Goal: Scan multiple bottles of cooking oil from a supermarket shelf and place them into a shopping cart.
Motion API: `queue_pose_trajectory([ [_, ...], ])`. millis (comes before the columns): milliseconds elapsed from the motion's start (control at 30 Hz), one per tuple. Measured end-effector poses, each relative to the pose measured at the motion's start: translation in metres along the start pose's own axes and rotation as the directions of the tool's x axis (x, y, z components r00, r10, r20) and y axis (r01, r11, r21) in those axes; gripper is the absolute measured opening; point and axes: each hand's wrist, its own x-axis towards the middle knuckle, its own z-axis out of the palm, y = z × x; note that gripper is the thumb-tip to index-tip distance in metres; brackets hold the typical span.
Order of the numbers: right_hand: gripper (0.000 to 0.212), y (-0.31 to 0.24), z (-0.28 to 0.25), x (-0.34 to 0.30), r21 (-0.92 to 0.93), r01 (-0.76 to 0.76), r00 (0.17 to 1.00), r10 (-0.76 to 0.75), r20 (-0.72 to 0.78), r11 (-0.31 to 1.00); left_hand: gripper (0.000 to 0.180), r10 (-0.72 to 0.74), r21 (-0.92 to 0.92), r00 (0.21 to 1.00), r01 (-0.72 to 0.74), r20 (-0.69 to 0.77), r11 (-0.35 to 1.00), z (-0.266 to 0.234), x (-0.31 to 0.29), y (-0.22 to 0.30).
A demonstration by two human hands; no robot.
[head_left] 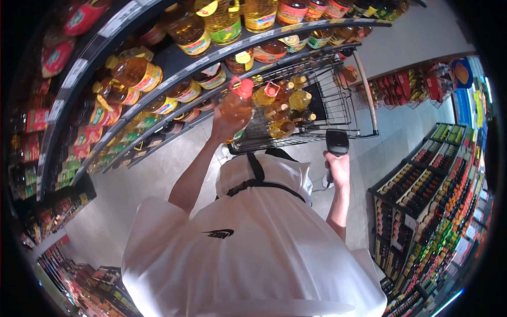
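My left hand [224,127] grips a large clear bottle of amber cooking oil [237,106] with a red cap, held upright beside the shopping cart [346,113]. In the cart stand several bottles of yellow and amber oil [300,100], one with a red handle at its neck. My right hand [338,165] is wrapped round the grip of a black handheld barcode scanner [337,141], to the right of the cart's near side. The scanner's head points away from me. My fingers behind the bottle are partly hidden.
Curved shelves [206,61] at the left and far side hold rows of oil bottles [138,74]. On the right, a low display rack [422,182] carries many dark bottles. Red packages [404,87] hang beyond the cart. Pale floor tiles [127,198] show between the shelves and me.
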Motion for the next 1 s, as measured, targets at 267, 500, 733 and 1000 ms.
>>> queue_pose_trajectory([
  [267,0.025,0.100,-0.031,-0.022,-0.360,-0.238,0.971,0.234,-0.055,0.902,0.088,0.046,0.205,0.998,-0.053,0.040,0.977,0.097,0.025,-0.114],
  [500,0.014,0.149,-0.078,-0.026,-0.271,-0.476,0.878,0.471,-0.090,0.837,0.052,-0.038,0.178,0.998,0.045,-0.044,0.983,0.146,0.064,-0.178],
  [733,0.028,0.195,-0.122,0.021,-0.549,-0.304,0.926,0.377,0.023,0.779,0.054,-0.165,-0.323,0.983,0.131,-0.078,0.937,0.183,0.066,-0.194],
  [1000,0.039,0.175,-0.112,0.056,-0.652,-0.377,0.891,0.450,-0.063,0.657,0.064,-0.655,-0.052,0.742,0.655,-0.142,0.753,0.160,-0.006,-0.308],
])
